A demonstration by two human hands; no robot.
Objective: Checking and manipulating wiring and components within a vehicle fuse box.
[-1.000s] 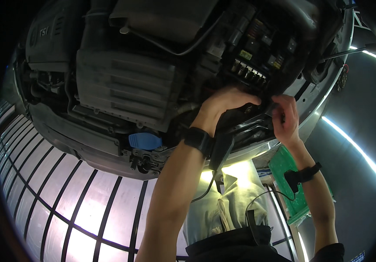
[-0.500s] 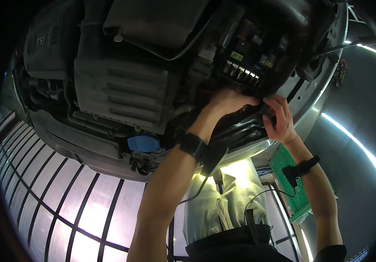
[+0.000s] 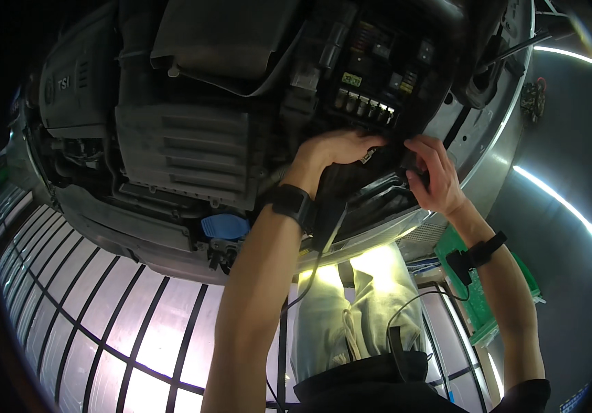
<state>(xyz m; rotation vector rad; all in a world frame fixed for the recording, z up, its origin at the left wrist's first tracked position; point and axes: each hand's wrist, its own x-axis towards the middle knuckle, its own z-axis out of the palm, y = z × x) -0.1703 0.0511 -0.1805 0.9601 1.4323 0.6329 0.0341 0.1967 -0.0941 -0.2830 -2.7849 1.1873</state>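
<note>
In the car's engine bay, a black fuse box (image 3: 373, 115) lies uncovered, with rows of fuses, relays and a row of metal terminals. My left hand (image 3: 337, 148) is at its near edge, fingers curled inward and their tips partly hidden. Below those fingers a small light-marked patch shows on a dark part. To the right, my right hand (image 3: 439, 180) has thumb and fingers bent around a black piece (image 3: 414, 164) whose outline merges into the shadow. A narrow gap separates the two hands' fingertips.
A ribbed black engine-bay cover (image 3: 182, 148) and a blue cap (image 3: 225, 227) lie to the left. The car's front edge (image 3: 378, 234) curves before my legs. Cables run from both wrist straps. A green crate (image 3: 471, 303) stands beyond my right forearm.
The view has shifted, so the engine bay sits further left. My fingertips have drawn slightly apart, with the right hand a little further from the fuse box.
</note>
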